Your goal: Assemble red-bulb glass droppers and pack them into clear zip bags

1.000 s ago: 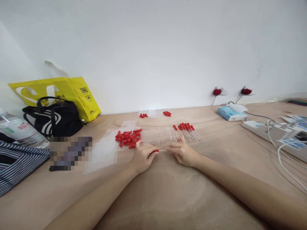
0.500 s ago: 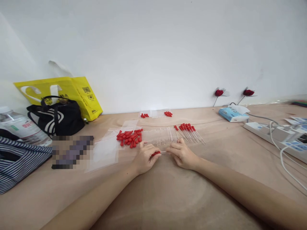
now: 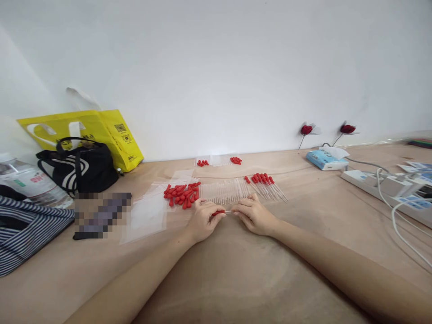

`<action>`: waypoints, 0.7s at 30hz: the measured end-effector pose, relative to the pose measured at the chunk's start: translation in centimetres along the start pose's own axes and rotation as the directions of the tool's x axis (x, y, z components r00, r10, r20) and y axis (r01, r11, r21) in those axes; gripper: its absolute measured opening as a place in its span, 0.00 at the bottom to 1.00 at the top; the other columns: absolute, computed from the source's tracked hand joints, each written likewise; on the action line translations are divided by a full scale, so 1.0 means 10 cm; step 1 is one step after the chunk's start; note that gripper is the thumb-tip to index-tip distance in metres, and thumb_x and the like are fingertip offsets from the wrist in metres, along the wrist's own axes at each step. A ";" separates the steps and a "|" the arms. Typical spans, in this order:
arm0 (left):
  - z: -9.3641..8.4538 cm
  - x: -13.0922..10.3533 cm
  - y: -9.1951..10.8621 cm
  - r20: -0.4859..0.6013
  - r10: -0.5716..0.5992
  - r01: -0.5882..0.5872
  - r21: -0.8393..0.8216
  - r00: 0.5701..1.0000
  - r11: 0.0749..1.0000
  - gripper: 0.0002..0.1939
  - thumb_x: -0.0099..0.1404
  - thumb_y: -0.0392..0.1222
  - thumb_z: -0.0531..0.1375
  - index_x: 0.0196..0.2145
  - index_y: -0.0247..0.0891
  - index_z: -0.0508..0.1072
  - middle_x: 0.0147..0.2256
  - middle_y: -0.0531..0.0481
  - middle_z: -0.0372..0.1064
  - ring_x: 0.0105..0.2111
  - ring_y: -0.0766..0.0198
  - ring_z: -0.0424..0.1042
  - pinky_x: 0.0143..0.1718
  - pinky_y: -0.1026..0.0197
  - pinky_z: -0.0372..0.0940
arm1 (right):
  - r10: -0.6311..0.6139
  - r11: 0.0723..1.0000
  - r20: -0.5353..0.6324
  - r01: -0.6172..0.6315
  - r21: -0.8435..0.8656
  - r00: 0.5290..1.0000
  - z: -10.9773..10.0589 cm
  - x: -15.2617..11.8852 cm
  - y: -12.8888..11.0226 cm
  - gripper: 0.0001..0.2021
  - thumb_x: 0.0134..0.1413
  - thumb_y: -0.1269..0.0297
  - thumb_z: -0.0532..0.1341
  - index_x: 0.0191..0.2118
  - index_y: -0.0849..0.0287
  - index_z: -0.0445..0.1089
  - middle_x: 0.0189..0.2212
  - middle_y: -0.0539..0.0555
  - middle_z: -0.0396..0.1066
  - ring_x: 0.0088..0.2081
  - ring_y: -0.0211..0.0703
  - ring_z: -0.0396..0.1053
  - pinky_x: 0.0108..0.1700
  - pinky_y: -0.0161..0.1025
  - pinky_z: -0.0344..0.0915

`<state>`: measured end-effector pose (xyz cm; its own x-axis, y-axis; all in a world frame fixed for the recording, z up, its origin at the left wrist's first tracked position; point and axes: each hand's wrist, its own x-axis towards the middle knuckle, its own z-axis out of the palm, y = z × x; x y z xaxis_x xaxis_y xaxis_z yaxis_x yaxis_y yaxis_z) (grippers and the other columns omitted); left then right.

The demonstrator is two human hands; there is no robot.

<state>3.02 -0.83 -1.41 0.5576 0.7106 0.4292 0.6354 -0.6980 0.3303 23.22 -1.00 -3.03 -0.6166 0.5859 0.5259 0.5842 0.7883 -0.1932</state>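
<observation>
your left hand fingers pinch red bulb; right hand fingers grip glass tube just between, red bulb pile beyond.

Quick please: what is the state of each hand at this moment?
Left hand: closed, pinching the small red rubber cap.
Right hand: closed on the thin clear glass tube that meets the cap.

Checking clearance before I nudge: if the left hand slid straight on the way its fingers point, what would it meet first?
The left hand points rightward along the dropper it pinches, so it would probably meet the right hand first, whose fingertips hold the dropper's other end. The gap between them is small; depth looks about level.
</observation>
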 end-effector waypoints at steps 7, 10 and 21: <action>0.02 0.00 -0.08 0.014 -0.006 0.005 0.023 1.000 1.000 0.08 0.61 0.43 0.54 0.34 0.44 0.71 0.31 0.55 0.73 0.35 0.63 0.68 0.48 0.51 0.43 | -0.028 0.988 0.010 0.030 -0.153 1.000 -0.07 -0.01 -0.03 0.10 0.55 0.65 0.52 0.35 0.58 0.70 0.26 0.52 0.68 0.32 0.39 0.59 0.38 0.41 0.43; -0.01 0.00 -0.13 -0.080 -0.096 0.103 0.090 0.992 0.991 0.18 0.59 0.47 0.55 0.47 0.45 0.64 0.44 0.50 0.68 0.45 0.58 0.63 0.48 0.50 0.45 | 0.125 0.976 -0.033 -0.129 -0.176 0.992 -0.07 0.01 0.07 0.10 0.54 0.66 0.51 0.34 0.58 0.70 0.27 0.52 0.69 0.32 0.39 0.61 0.37 0.40 0.44; -0.04 0.00 -0.25 -0.267 -0.241 0.301 0.213 0.933 0.930 0.10 0.57 0.43 0.56 0.38 0.44 0.68 0.40 0.49 0.69 0.42 0.55 0.63 0.45 0.49 0.48 | 0.741 0.541 -0.230 -0.764 -0.352 0.631 -0.09 0.21 0.51 0.13 0.54 0.63 0.48 0.35 0.60 0.67 0.32 0.58 0.71 0.38 0.49 0.65 0.39 0.44 0.44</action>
<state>1.18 0.89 -1.91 0.2244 0.8078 0.5450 0.8722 -0.4159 0.2574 25.35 4.06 -2.13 0.1651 0.9104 0.3794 0.9728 -0.0869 -0.2148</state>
